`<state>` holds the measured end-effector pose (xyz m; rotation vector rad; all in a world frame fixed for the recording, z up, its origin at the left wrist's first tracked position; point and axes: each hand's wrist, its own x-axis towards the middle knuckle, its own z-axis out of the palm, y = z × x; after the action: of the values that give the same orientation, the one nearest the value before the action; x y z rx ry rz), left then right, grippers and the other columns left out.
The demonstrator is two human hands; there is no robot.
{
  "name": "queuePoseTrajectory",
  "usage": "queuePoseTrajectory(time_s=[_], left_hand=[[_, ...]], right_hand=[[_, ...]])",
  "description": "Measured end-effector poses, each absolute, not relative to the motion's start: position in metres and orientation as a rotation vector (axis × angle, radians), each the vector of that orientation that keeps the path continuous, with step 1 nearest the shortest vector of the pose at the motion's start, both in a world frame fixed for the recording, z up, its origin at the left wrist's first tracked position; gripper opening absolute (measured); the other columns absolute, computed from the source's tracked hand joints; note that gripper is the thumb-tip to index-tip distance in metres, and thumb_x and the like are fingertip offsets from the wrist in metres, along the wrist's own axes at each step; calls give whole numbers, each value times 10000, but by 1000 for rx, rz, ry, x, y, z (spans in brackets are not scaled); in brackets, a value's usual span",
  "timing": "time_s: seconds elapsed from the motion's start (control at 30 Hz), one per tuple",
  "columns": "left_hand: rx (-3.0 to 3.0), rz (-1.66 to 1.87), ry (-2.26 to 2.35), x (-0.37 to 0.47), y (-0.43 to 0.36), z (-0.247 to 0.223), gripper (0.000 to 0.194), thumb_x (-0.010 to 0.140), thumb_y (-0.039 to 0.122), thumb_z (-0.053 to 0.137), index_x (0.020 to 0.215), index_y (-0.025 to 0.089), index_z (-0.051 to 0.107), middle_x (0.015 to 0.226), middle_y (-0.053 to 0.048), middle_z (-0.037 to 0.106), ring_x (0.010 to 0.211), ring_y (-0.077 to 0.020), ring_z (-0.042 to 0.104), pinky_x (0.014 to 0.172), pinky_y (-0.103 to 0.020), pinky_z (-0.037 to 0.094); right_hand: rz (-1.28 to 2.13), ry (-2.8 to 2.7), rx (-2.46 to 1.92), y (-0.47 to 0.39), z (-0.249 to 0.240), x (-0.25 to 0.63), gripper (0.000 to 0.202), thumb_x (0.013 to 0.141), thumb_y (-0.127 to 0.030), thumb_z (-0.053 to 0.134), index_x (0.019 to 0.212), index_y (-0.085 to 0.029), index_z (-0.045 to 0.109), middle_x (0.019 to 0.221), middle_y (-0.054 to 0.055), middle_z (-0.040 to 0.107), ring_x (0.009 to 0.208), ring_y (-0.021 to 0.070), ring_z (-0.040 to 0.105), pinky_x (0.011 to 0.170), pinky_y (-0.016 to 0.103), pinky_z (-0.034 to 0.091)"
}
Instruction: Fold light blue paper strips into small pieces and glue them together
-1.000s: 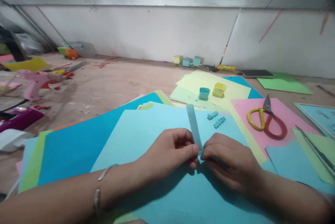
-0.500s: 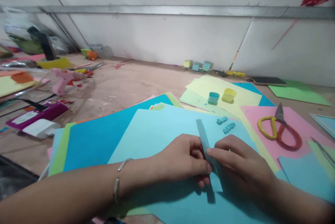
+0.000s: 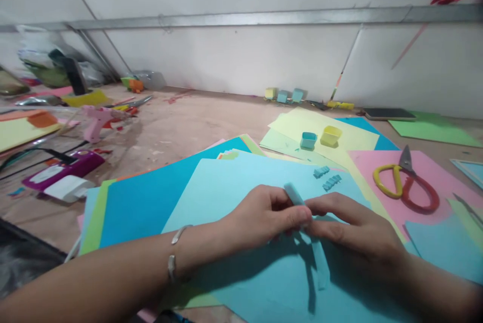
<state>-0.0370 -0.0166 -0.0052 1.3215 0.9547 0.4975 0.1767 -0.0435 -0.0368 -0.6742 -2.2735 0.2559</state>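
Note:
A narrow light-blue paper strip (image 3: 320, 265) runs at a slant between my two hands, raised over a large light-blue sheet (image 3: 211, 187). My left hand (image 3: 277, 212) pinches it near the middle, thumb on top. My right hand (image 3: 350, 227) meets it from the other side, thumb and forefinger closed at the same spot. The strip's upper end pokes out above my left thumb; its lower end hangs free and casts a shadow. Just beyond my right hand lie two small crimped blue paper pieces (image 3: 332, 182).
Scissors (image 3: 406, 182) with yellow and red handles lie on pink paper at right. A small blue paper box (image 3: 308, 140) and a yellow one (image 3: 331, 135) stand farther back. At left are a pink glue gun (image 3: 94, 122) and a purple power strip (image 3: 64, 168).
My left thumb has come up onto the strip, and my right fingers have closed in beside it. The strip is lifted a little, and its lower end has swung right.

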Motion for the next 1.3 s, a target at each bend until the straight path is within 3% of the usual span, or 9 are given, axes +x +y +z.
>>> queuePoseTrajectory(time_s=[0.13, 0.37, 0.47, 0.6, 0.83, 1.1, 1.3], left_hand=[[1204, 661, 992, -36, -12, -5, 207, 686, 307, 749, 704, 151, 615, 533, 37, 578, 503, -82, 513, 455, -184, 392], [992, 680, 960, -34, -10, -5, 337, 520, 242, 883, 635, 143, 582, 488, 18, 623, 470, -92, 575, 487, -202, 457], [991, 669, 947, -34, -10, -6, 262, 585, 229, 848, 665, 129, 620, 526, -7, 654, 493, -102, 603, 505, -211, 478], [1075, 673, 949, -35, -11, -7, 136, 731, 231, 730, 722, 107, 675, 615, -37, 687, 522, -110, 623, 549, -238, 511], [1309, 617, 960, -36, -18, -5, 177, 832, 190, 589, 844, 109, 746, 621, -36, 686, 567, -132, 642, 597, -243, 530], [1459, 619, 917, -37, -22, -4, 248, 822, 162, 561, 937, 133, 778, 664, -50, 704, 610, -145, 645, 624, -253, 536], [1611, 692, 1023, -36, -23, -3, 134, 732, 259, 714, 796, 164, 783, 655, -22, 700, 572, -137, 620, 566, -224, 479]], right_hand=[[327, -2258, -669, -41, -36, 174, 255, 978, -118, 411, 1001, -214, 646, 952, 70, 664, 846, 154, 640, 731, 242, 536], [427, -2319, -552, -37, -39, 178, 208, 997, -181, 423, 1065, -205, 617, 894, 78, 651, 783, 161, 623, 693, 276, 535], [409, -2326, -631, -38, -39, 178, 184, 1009, -275, 429, 987, -214, 602, 825, 61, 626, 741, 169, 595, 633, 273, 498], [331, -2270, -850, -42, -39, 177, 198, 1005, -275, 425, 875, -209, 559, 742, 27, 584, 684, 157, 544, 602, 265, 435], [141, -2225, -960, -41, -40, 177, 263, 1005, -267, 432, 759, -206, 504, 631, -16, 493, 578, 126, 450, 550, 248, 351], [29, -2218, -980, -40, -30, 170, 272, 959, -189, 483, 688, -206, 506, 569, -28, 469, 504, 108, 408, 504, 244, 335], [13, -2180, -999, -42, -37, 168, 273, 961, -217, 468, 692, -211, 509, 572, -19, 489, 513, 123, 432, 524, 263, 347]])
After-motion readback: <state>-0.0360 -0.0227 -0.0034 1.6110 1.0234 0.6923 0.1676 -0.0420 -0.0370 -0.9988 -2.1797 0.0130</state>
